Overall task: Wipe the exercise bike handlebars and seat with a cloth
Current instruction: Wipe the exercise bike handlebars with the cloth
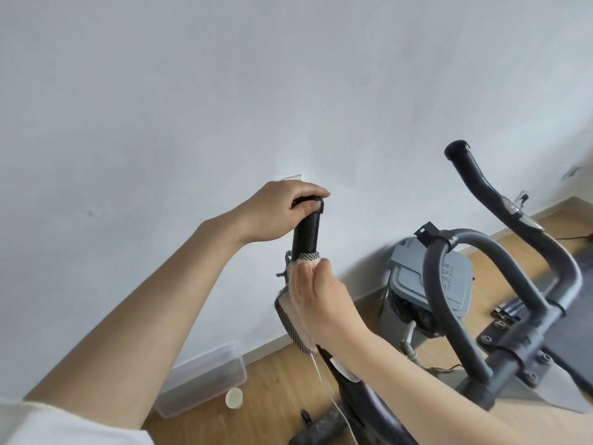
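Against a plain white wall (pixel 224 91), the left hand (pixel 282 213) grips the near handlebar (pixel 306 232) tip while the right hand (pixel 317 293) clamps the cloth (pixel 290 319) around it lower down; the far handlebar (pixel 481 178) and unseen seat likely remain.

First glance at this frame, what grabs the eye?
Centre frame, the left hand caps the end of the near handlebar while the right hand presses a pink cloth around it just below. To the right, the far handlebar curves up before the white wall, a grey bin behind.
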